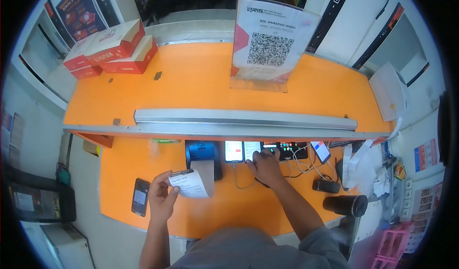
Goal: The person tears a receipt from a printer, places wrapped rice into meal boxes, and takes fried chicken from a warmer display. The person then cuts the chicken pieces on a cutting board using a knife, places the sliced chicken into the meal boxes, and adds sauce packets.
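My left hand [162, 197] pinches the free end of a printed receipt [191, 185] between thumb and fingers. The curling paper strip runs back to a black and blue receipt printer [201, 150] under the shelf. My right hand [266, 167] reaches to a lit smartphone [252, 148], fingers extended at its screen and gripping nothing. Directly left of it lies another lit phone [234, 151] with a cable plugged in. More dark screens with coloured icons [291, 150] sit just right of my right hand.
A dark phone [139, 197] lies left of my left hand. Cables, a black tumbler [345, 205], a small black device [326, 186] and a tilted phone [321, 151] crowd the right. Above, the orange shelf [191, 87] carries a QR code stand [270, 47] and red-white boxes [114, 49].
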`<state>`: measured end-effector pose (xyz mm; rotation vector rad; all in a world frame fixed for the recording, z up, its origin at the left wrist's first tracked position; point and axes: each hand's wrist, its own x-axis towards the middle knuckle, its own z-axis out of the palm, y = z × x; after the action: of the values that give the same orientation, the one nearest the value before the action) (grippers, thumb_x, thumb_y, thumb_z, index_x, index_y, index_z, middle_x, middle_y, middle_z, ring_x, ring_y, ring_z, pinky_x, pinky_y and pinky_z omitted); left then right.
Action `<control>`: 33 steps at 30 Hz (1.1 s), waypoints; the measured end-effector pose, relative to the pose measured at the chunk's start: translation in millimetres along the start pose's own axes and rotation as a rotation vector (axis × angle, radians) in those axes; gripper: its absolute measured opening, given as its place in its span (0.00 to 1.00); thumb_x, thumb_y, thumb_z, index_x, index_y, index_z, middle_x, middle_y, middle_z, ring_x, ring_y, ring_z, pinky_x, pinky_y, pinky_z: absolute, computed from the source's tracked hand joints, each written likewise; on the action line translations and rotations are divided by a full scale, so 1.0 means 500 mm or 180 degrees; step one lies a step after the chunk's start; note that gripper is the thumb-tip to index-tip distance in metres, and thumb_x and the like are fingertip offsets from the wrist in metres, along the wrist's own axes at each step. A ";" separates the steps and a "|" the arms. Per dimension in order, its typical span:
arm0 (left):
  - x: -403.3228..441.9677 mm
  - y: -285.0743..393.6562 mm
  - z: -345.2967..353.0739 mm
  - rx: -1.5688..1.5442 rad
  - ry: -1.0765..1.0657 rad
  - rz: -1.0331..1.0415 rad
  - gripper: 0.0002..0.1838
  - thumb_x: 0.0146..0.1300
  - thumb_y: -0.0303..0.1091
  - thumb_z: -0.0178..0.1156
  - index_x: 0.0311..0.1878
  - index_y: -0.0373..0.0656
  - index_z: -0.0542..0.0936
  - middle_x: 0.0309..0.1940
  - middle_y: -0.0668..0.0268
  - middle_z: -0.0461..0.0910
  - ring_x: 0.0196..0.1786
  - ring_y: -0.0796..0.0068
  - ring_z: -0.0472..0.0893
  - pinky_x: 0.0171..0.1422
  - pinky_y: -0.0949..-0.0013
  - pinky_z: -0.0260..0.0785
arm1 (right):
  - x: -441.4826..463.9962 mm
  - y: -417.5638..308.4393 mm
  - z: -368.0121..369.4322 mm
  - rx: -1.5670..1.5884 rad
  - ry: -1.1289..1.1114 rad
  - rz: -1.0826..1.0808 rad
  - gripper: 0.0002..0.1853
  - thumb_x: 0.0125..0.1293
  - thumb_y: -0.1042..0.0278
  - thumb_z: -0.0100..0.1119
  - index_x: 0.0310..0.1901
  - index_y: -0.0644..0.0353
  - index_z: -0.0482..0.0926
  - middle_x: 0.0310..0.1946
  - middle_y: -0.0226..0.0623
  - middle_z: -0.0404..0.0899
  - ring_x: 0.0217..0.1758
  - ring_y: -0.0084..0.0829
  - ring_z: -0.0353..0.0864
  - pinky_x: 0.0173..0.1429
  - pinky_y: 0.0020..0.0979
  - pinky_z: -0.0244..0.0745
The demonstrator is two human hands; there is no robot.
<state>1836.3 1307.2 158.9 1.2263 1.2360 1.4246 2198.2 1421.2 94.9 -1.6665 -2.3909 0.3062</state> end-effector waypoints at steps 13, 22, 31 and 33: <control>-0.002 0.005 -0.014 -0.0031 -0.0083 0.0076 0.27 0.68 0.15 0.66 0.69 0.40 0.76 0.53 0.63 0.83 0.57 0.73 0.82 0.66 0.66 0.75 | 0.089 -0.075 0.091 0.0501 0.0207 -0.0082 0.24 0.71 0.58 0.68 0.60 0.59 0.71 0.56 0.43 0.84 0.73 0.49 0.69 0.75 0.60 0.55; -0.014 0.036 -0.006 -0.0181 -0.0056 -0.0084 0.27 0.67 0.13 0.65 0.69 0.38 0.77 0.47 0.68 0.83 0.54 0.77 0.81 0.68 0.66 0.72 | 0.099 -0.083 0.113 0.0341 0.0216 -0.0136 0.23 0.71 0.58 0.69 0.59 0.60 0.73 0.55 0.45 0.84 0.73 0.50 0.69 0.79 0.64 0.50; -0.021 0.036 -0.013 -0.0216 -0.0112 0.0016 0.27 0.67 0.13 0.65 0.69 0.37 0.78 0.48 0.68 0.83 0.54 0.77 0.82 0.68 0.66 0.72 | 0.000 -0.117 0.047 0.0354 -0.0357 -0.0181 0.11 0.72 0.59 0.66 0.44 0.57 0.79 0.39 0.37 0.86 0.55 0.41 0.80 0.72 0.58 0.56; -0.026 0.034 -0.012 -0.0217 -0.0111 -0.0021 0.27 0.67 0.13 0.65 0.69 0.37 0.78 0.48 0.68 0.83 0.54 0.77 0.81 0.68 0.66 0.72 | -0.031 -0.121 0.045 0.0477 0.0029 -0.0240 0.11 0.73 0.59 0.66 0.43 0.58 0.79 0.37 0.36 0.86 0.52 0.42 0.81 0.69 0.57 0.59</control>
<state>1832.2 1291.4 174.0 1.1948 1.1576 1.4235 2142.9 1384.9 90.0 -1.5057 -2.3536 0.4521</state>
